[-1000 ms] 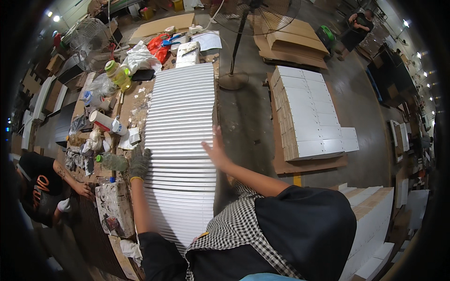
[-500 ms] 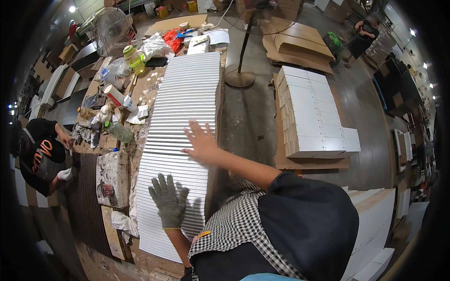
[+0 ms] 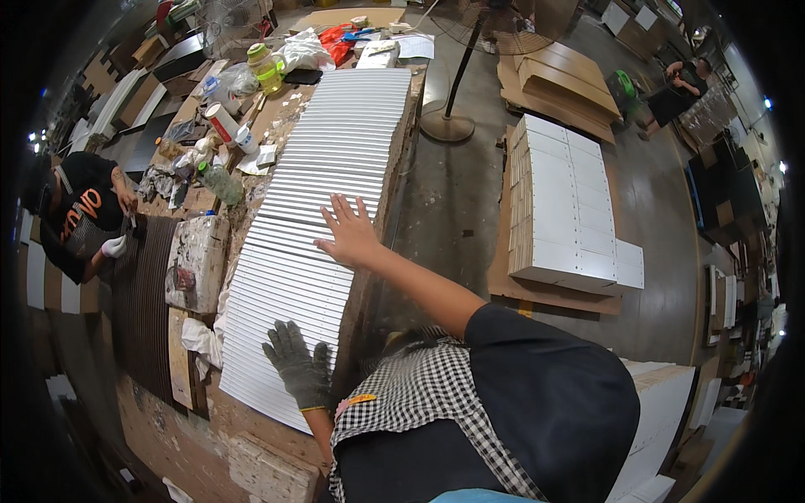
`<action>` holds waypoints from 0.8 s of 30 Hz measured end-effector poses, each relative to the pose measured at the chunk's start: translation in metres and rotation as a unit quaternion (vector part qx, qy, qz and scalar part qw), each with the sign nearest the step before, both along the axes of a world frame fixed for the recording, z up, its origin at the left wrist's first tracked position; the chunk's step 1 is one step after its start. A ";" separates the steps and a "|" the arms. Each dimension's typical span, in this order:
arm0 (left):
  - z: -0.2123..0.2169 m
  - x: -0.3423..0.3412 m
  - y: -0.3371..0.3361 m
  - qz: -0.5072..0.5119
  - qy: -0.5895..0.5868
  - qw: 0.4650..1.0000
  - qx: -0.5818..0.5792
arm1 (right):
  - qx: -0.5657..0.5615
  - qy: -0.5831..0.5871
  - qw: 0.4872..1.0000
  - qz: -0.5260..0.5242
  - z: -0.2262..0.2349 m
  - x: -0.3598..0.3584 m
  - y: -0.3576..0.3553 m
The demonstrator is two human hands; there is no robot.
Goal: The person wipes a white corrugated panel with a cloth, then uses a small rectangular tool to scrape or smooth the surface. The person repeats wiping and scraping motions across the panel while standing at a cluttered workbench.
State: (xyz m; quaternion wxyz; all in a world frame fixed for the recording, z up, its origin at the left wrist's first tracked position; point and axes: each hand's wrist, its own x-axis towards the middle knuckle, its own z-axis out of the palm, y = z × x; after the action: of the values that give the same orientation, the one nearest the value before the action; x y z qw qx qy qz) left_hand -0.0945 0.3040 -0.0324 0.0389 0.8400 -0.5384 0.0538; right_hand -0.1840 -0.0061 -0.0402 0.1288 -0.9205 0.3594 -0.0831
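A long row of narrow white strips (image 3: 344, 134), laid side by side, covers the worktable in front of me. My left hand (image 3: 299, 366), in a grey-green glove, lies flat over the near end of the row with its fingers spread. Farther along, my bare right hand (image 3: 348, 233) is over the strips near the row's right edge, its fingers apart and pointing away from me. Neither hand grips anything. How firmly each palm presses on the strips I cannot tell.
Bottles (image 3: 265, 69), a red-and-white cup (image 3: 222, 123) and rags crowd the table's left side. A person (image 3: 84, 214) works there at dark brown strips (image 3: 144, 310). A stack of white boards (image 3: 562, 201) stands right, beyond a pedestal fan (image 3: 457, 84).
My view has shifted, so the table and the boards sit differently in it. Both hands stay spread over the white strips; the right one lies slightly more to the left in the picture.
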 end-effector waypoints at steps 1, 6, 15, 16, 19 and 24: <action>-0.004 0.002 -0.001 -0.003 -0.010 1.000 -0.008 | 0.010 -0.007 1.000 0.001 0.001 0.000 0.000; -0.002 0.002 -0.006 0.004 -0.031 1.000 0.004 | 0.028 -0.008 1.000 0.003 0.004 0.001 -0.003; -0.007 0.003 -0.006 0.031 0.029 0.999 -0.005 | 0.004 0.067 0.998 -0.002 0.007 0.007 -0.004; -0.004 0.004 -0.005 0.026 0.046 0.998 -0.023 | -0.017 0.053 0.998 -0.013 0.001 0.007 -0.004; -0.004 0.002 -0.006 0.018 0.029 0.998 -0.053 | -0.008 0.039 0.999 -0.009 0.001 0.004 -0.007; -0.003 0.001 -0.001 0.026 0.043 0.997 -0.054 | -0.028 0.097 0.995 -0.024 0.004 0.014 -0.002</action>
State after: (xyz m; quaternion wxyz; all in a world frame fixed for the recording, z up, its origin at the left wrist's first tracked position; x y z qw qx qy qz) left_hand -0.0932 0.3025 -0.0357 0.1054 0.8521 -0.5105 0.0479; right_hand -0.1703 -0.0081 -0.0363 0.0659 -0.9186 0.3897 -0.0067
